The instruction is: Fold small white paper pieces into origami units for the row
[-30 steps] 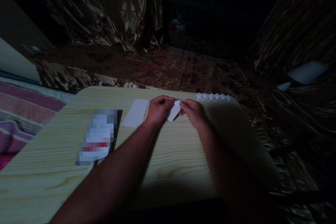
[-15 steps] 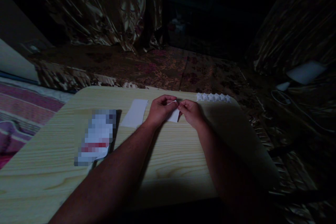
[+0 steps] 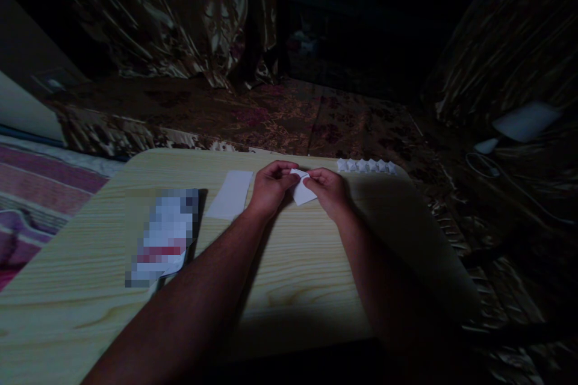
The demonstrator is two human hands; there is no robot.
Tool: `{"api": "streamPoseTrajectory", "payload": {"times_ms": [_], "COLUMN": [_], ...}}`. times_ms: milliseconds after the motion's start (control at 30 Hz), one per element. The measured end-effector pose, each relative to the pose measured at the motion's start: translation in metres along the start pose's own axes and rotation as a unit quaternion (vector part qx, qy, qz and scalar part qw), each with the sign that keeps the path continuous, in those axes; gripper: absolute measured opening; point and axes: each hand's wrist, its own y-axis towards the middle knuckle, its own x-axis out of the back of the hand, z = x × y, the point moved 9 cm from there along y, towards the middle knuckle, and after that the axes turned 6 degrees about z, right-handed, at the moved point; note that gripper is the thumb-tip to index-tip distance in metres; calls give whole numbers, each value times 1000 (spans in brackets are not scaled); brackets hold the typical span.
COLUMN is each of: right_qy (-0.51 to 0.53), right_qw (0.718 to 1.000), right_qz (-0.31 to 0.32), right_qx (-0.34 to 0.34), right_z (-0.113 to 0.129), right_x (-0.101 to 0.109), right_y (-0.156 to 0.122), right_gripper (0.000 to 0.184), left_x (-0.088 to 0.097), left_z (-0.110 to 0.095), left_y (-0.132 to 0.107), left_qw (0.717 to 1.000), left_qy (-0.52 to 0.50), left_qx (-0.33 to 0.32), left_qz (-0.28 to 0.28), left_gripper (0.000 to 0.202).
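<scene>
At the far edge of the bench (image 3: 293, 264), left hand (image 3: 271, 187) and right hand (image 3: 332, 189) together pinch a half-folded paper scrap (image 3: 301, 192); finished paper folds (image 3: 366, 166) line the far right corner, and one flat strip (image 3: 229, 194) lies unfolded.

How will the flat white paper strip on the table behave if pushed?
The paper strip looks thin and flat, so it is probably very light and would likely slide on the smooth table. Lifted by one end, it would probably droop.
</scene>
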Motion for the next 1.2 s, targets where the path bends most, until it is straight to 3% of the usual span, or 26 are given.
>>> {"api": "streamPoseTrajectory", "payload": {"times_ms": [567, 1200], "right_qy": [-19, -14], "right_qw": [999, 999], "right_qz": [-36, -29], "right_qx": [14, 16], "right_z": [2, 0], "right_x": [1, 1], "right_y": [-1, -1], "right_gripper": [20, 18], "left_x": [-3, -3], "left_z": [-1, -1], "left_y": [-3, -2], "left_qw": [1000, 999], "left_qy": [27, 49], "left_qx": [13, 8], "left_qz": [0, -1], "left_gripper": [30, 29]}}
